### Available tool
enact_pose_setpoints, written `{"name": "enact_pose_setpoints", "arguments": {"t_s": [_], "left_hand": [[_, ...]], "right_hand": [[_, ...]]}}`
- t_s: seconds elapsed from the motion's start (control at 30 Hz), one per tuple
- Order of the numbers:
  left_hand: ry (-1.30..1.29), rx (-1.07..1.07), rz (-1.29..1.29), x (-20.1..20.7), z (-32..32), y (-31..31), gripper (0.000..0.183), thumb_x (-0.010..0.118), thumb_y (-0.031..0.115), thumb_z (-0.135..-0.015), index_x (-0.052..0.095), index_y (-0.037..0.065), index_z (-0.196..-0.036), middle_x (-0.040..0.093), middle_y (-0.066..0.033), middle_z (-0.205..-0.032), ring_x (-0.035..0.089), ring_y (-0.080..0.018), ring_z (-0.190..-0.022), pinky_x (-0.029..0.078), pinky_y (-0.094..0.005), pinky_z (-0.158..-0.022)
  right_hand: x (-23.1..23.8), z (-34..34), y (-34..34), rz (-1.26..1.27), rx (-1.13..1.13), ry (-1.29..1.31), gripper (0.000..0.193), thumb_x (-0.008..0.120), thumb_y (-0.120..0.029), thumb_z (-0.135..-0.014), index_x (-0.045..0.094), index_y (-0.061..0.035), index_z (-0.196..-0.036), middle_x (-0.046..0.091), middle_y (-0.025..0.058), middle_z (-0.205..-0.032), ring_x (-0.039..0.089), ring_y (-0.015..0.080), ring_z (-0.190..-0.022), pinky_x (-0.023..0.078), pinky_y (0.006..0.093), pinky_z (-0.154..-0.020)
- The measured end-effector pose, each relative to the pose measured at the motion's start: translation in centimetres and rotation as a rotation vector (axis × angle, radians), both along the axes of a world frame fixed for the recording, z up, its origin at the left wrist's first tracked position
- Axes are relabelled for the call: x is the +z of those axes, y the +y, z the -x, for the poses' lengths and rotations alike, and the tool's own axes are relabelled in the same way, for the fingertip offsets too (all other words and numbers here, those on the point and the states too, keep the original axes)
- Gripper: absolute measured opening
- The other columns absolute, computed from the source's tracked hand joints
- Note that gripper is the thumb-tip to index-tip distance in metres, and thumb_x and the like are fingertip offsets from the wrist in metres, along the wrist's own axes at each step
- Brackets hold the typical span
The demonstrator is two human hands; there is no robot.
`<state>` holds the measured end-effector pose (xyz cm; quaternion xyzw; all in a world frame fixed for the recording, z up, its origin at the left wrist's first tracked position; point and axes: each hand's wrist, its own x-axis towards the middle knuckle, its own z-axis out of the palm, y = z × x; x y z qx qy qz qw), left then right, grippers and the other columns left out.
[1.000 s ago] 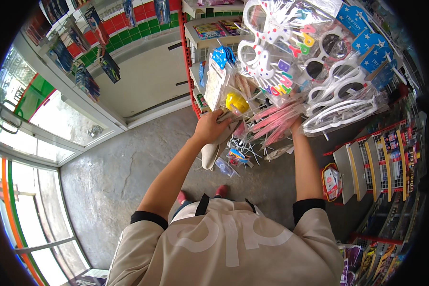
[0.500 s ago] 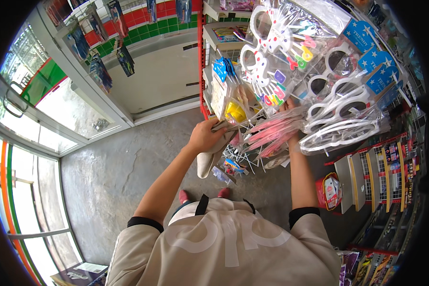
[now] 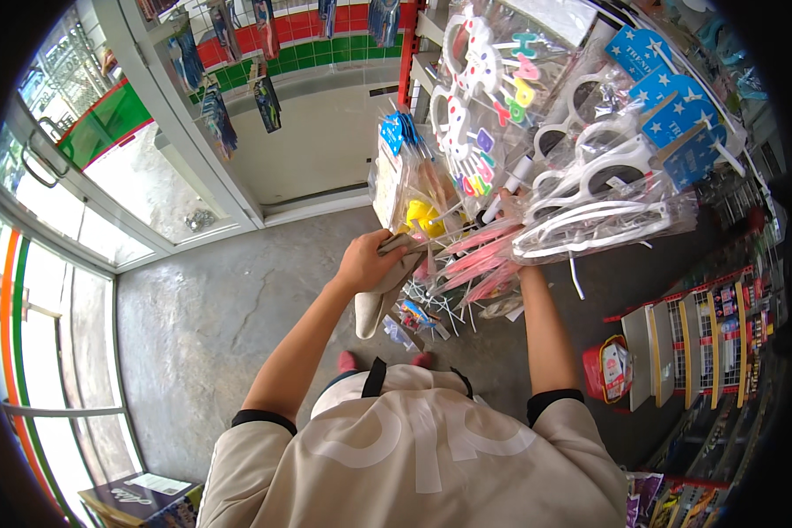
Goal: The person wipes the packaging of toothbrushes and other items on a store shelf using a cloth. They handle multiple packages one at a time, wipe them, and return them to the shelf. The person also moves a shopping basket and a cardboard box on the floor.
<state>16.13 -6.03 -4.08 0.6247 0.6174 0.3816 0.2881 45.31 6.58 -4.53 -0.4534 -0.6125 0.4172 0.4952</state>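
Observation:
My left hand [image 3: 365, 261] is closed around a folded beige cloth [image 3: 371, 312], whose loose end hangs down. Reaching up among hanging clear packets, my right hand [image 3: 507, 209] is largely covered, and its fingers are hard to make out. Beside it hang pink packets [image 3: 480, 262]. To their right are white novelty glasses [image 3: 603, 176] in clear bags with blue starred header cards [image 3: 669, 101]. Above it is a bagged pair of white dotted glasses [image 3: 466, 114] with colourful letters. Near my left hand hangs a packet with a yellow piece [image 3: 424, 217].
A glass door [image 3: 141, 176] and glazed panels stand on the left. Small packets [image 3: 266, 101] hang on hooks by a tiled wall. Shelving [image 3: 700, 339] and a red basket [image 3: 609, 368] are at right. More white hooks [image 3: 449, 304] stick out below the packets.
The bagged glasses have shifted left and slightly down in view. My right hand has moved a little left among the packets. My left hand still grips the cloth.

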Motion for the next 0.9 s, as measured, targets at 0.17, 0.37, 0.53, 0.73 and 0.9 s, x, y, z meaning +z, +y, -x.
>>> {"name": "enact_pose_setpoints", "arguments": {"t_s": [0.17,0.37,0.53,0.73,0.9], "left_hand": [[0.005,0.049,0.026,0.2,3.3,-2.2,0.031,0.07,0.032,-0.083,0.066,0.004,-0.093,0.067,-0.0205,-0.088,0.064,-0.0395,-0.085,0.05,-0.0433,-0.073],[0.01,0.107,0.041,-0.4,7.5,-4.5,0.032,0.071,0.033,-0.082,0.066,0.003,-0.092,0.067,-0.0209,-0.086,0.064,-0.0401,-0.083,0.05,-0.044,-0.072],[0.033,0.145,-0.009,-0.9,10.9,-5.7,0.033,0.071,0.033,-0.082,0.065,0.002,-0.092,0.067,-0.0213,-0.085,0.064,-0.0403,-0.084,0.049,-0.0441,-0.072],[0.017,0.198,0.001,-1.1,14.5,-7.0,0.033,0.07,0.033,-0.082,0.065,0.003,-0.093,0.066,-0.0211,-0.083,0.063,-0.0407,-0.082,0.049,-0.0442,-0.07],[0.045,0.23,0.011,-1.5,17.0,-7.6,0.03,0.071,0.028,-0.083,0.062,0.0,-0.092,0.065,-0.0198,-0.08,0.061,-0.0347,-0.072,0.047,-0.0404,-0.068]], "right_hand": [[-0.2,4.7,-0.2,-0.025,0.05,0.016,0.031,0.062,-0.016,-0.083,0.061,-0.0016,-0.11,0.064,0.0112,-0.102,0.062,0.0234,-0.088,0.05,0.0351,-0.08],[-0.8,9.2,-1.8,-0.023,0.098,0.022,0.03,0.062,-0.015,-0.082,0.061,-0.0016,-0.11,0.064,0.0113,-0.102,0.062,0.0235,-0.088,0.05,0.0347,-0.079],[-1.4,12.8,-2.6,-0.015,0.141,0.013,0.03,0.062,-0.014,-0.081,0.062,-0.0016,-0.109,0.065,0.0113,-0.102,0.063,0.0236,-0.089,0.05,0.0344,-0.079],[-1.8,17.9,-2.0,-0.019,0.207,0.007,0.03,0.062,-0.013,-0.08,0.062,-0.0016,-0.108,0.065,0.0113,-0.102,0.063,0.0238,-0.089,0.05,0.034,-0.079],[-1.9,22.0,-0.7,-0.027,0.254,0.003,0.03,0.062,-0.012,-0.079,0.062,-0.0016,-0.108,0.065,0.0114,-0.102,0.063,0.0239,-0.089,0.05,0.0337,-0.079]]}}
